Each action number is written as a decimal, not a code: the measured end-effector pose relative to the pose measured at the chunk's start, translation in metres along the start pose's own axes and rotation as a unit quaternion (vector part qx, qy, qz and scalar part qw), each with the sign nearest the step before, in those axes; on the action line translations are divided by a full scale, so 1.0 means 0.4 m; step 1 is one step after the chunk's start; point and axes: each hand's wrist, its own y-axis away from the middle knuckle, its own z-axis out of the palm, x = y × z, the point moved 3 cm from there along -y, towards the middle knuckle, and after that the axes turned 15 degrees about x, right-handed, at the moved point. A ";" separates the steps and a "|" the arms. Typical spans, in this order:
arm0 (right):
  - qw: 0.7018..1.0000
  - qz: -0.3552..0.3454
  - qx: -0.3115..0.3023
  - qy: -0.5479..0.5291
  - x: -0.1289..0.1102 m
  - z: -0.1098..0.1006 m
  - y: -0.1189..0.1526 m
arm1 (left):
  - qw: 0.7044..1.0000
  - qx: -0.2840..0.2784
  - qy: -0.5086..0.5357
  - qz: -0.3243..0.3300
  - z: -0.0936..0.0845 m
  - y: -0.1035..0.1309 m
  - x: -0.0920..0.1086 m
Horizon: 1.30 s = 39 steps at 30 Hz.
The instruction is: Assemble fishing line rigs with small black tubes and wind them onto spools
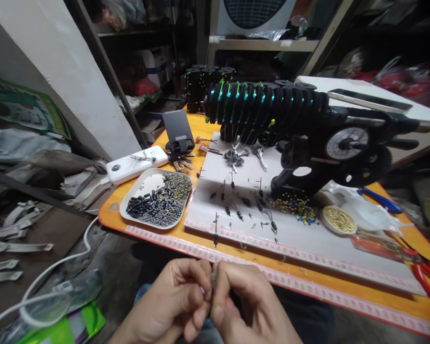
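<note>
Close together in front of the table edge, my left hand (181, 298) and my right hand (241, 298) both have their fingers pinched. Something small and greyish shows between the fingertips, too little of it visible to name. Just beyond them on the grey board (308, 239) lie several small black pieces with thin wire stems, one black piece (215, 239) nearest my hands. A white tray (157, 225) to the left holds many small grey and black cylindrical pieces (165, 196).
A black hand-cranked winding machine (344, 143) with a dial stands on the right. Coloured beads (297, 208), a dish of gold-coloured bits (338, 220) and red-handled pliers (426, 272) lie near it. At the left are a white power bank (138, 165), a phone stand (178, 131) and keys (181, 161).
</note>
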 end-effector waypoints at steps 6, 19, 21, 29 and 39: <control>1.000 0.011 -0.002 0.003 -0.006 -0.001 0.001 | 1.000 -0.007 -0.007 -0.011 0.006 0.006 0.001; 0.999 -0.030 0.011 0.002 -0.002 -0.011 -0.006 | 1.000 -0.004 -0.023 0.021 0.005 0.006 0.009; 0.999 -0.031 0.007 0.026 -0.011 -0.018 -0.006 | 0.996 0.004 -0.055 0.064 0.004 0.008 0.024; 0.997 0.003 0.070 -0.025 -0.029 -0.037 -0.025 | 0.853 0.042 -0.347 0.388 0.032 0.044 0.108; 0.963 -0.255 0.080 0.027 -0.055 -0.047 -0.030 | 0.896 0.005 -0.255 0.363 0.034 0.035 0.066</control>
